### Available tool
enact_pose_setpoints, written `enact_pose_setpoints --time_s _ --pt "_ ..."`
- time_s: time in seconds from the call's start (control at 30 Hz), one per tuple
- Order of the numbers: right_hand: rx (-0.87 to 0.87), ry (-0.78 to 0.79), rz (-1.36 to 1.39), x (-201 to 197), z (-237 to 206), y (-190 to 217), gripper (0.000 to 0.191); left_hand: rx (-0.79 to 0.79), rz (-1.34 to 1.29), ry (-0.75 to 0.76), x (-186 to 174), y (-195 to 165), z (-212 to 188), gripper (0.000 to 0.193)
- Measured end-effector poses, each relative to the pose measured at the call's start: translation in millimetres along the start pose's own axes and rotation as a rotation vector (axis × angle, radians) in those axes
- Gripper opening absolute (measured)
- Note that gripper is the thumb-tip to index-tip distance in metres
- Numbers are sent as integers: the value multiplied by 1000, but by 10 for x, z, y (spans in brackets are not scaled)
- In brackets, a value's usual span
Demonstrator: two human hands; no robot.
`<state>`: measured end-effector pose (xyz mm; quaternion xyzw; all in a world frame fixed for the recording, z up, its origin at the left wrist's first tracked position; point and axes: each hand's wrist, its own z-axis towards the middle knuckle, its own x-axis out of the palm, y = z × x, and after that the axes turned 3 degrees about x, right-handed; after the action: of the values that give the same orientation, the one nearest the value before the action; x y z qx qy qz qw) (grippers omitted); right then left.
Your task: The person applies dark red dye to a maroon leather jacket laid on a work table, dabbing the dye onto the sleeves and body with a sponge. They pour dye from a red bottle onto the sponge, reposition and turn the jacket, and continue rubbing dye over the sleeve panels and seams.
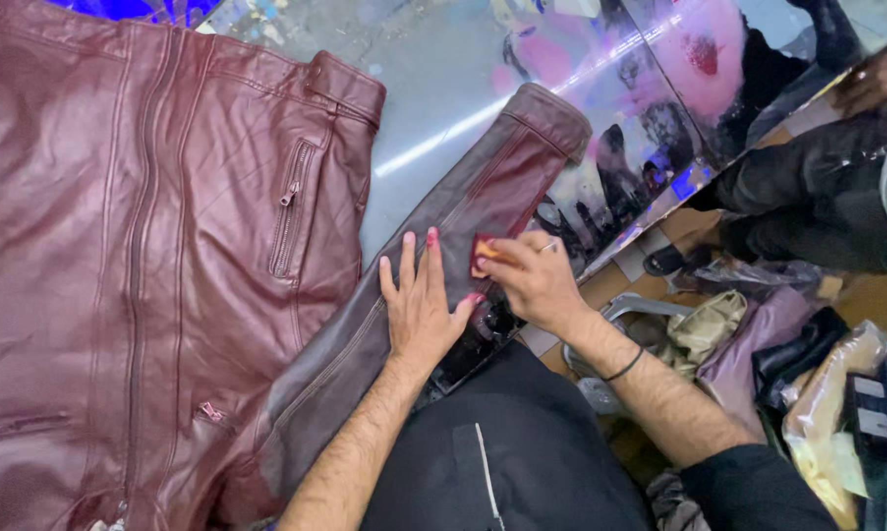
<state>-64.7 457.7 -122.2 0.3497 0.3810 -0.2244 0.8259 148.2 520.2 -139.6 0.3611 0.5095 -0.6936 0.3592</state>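
Pinching a small red sponge pad (485,253) between thumb and fingertips, the right hand (530,280) is pressing it onto the sleeve (443,251) of a dark maroon leather jacket (158,265). Beside it, the left hand (419,305) is lying flat and open, all 5 fingers spread, holding the sleeve down and gripping nothing; its fingertips are stained red.

Largest of all, the glossy reflective bench (443,88) is carrying the work, its surface mirroring pink and white lights. The jacket is covering the left half of the bench, spread flat, with 1 long front zipper running top to bottom and a zipped chest pocket (288,206) near its middle. The sleeve is stretching diagonally from the jacket's lower part toward the bench's right edge, its cuff (551,116) pointing up and right. The sponge pad is sitting on the sleeve just above the bench's near edge, touching the leather, close to the left hand's fingertips.

Off the bench's right edge, crumpled plastic bags (836,393) and folded cloth (709,329) are lying in a heap. A ring is showing on the right hand, and a thin black band (625,366) is circling its wrist.
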Motion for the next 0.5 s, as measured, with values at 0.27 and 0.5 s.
enact_pose_setpoints --time_s 0.27,0.5 --pt "216 -167 -61 -106 107 -307 26 53 24 -5 -7 -23 -40 103" --pt "523 -417 1014 -66 -233 -453 34 131 106 11 -58 5 -17 84"
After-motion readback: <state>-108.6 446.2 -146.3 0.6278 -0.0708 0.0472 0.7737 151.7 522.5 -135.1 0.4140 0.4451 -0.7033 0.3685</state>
